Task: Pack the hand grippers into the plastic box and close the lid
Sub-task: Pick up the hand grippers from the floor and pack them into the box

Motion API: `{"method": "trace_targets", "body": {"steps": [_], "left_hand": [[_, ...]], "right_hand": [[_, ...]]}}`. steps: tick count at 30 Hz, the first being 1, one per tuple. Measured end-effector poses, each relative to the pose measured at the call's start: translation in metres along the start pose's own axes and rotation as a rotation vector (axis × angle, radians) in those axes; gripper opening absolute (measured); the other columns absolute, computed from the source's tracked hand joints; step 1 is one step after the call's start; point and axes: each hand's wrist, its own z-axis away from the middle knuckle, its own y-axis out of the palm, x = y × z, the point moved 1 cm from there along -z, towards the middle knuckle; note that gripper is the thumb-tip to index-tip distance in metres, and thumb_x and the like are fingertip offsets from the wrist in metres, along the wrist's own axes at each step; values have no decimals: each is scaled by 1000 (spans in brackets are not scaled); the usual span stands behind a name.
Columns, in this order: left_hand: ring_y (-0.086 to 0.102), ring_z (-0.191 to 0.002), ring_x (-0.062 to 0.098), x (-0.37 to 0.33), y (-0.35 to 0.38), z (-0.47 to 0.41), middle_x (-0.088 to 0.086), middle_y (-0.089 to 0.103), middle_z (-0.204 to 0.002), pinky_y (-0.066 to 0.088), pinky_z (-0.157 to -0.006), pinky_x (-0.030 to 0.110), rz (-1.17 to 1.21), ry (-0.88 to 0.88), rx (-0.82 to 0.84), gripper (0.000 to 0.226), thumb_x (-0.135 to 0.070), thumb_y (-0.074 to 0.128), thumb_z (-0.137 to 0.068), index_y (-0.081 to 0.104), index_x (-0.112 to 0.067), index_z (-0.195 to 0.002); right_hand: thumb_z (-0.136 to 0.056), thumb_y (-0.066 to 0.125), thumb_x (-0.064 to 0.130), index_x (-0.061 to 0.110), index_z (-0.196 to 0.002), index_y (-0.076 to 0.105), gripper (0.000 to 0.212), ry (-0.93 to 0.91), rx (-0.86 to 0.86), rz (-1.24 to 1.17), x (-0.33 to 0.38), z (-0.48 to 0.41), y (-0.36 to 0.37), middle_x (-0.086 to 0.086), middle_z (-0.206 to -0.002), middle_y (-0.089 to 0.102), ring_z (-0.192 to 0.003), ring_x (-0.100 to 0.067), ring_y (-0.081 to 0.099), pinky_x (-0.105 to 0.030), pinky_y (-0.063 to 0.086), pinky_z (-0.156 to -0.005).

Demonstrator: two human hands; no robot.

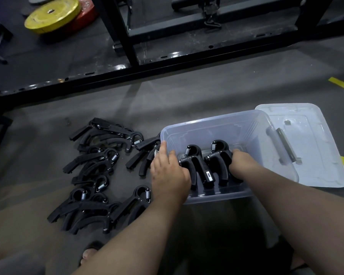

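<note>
A clear plastic box (pixel 216 124) stands on the floor at centre right. Inside it are two black hand grippers, side by side with their spring ends pointing away from me. My left hand (pixel 167 171) reaches over the box's left wall and grips the left hand gripper (pixel 195 165). My right hand (pixel 240 163) is inside the box and grips the right hand gripper (pixel 218 157). Several more black hand grippers (pixel 99 169) lie in a loose pile on the floor left of the box. The clear lid (pixel 316 147) lies flat under and behind the box's right side.
A black steel rack frame (pixel 147 62) runs across the floor behind the pile and box. Yellow and red weight plates (pixel 52 14) lie at the far left. Yellow floor tape (pixel 342 85) marks the right edge. My sandalled foot (pixel 89 253) is near the bottom.
</note>
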Motion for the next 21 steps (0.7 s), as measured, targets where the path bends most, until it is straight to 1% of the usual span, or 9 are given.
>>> {"method": "trace_targets", "body": {"steps": [3, 7, 11, 13, 16, 21], "left_hand": [[34, -137, 30, 0, -1, 0, 10, 28, -157, 29, -113, 47, -5, 3, 2, 57, -25, 40, -75, 55, -10, -128], [32, -138, 29, 0, -1, 1, 9, 25, -158, 26, -114, 47, -1, -4, 18, 56, -24, 43, -77, 54, -10, -130], [29, -140, 28, 0, -2, 1, 8, 22, -159, 24, -115, 45, -8, -6, 40, 56, -23, 45, -78, 53, -10, -132], [28, -141, 28, 0, -2, 1, 8, 21, -159, 23, -116, 45, -13, -6, 47, 55, -23, 45, -79, 52, -11, -132], [29, -140, 28, 0, -2, 1, 8, 22, -159, 24, -115, 45, -8, -9, 46, 55, -22, 47, -78, 53, -11, -131], [31, -139, 29, 0, -2, 1, 9, 23, -158, 26, -114, 46, -11, -1, 38, 54, -21, 49, -78, 55, -10, -130]], "right_hand": [[-92, 49, 11, 7, -125, 48, 33, -8, 3, -16, 0, -1, -1, -18, -121, 60, -115, -35, 57, -38, 46, -91], [-94, 50, 14, 7, -127, 47, 34, -3, 24, -47, 1, -2, -1, -18, -124, 59, -116, -35, 56, -37, 44, -92], [-92, 57, 18, 9, -138, 32, 53, 22, 84, -51, 0, -2, 3, -20, -125, 57, -114, -36, 57, -39, 44, -88], [-91, 58, 17, 9, -141, 29, 58, 24, 86, -36, -1, -2, 4, -20, -125, 57, -115, -36, 57, -40, 44, -90], [-92, 56, 14, 7, -138, 33, 52, 8, 75, -25, -1, -2, 3, -21, -127, 57, -118, -36, 56, -41, 44, -95], [-91, 55, 12, 5, -135, 36, 49, 3, 60, 14, -2, -5, 4, -20, -127, 57, -119, -36, 56, -40, 44, -96]]}}
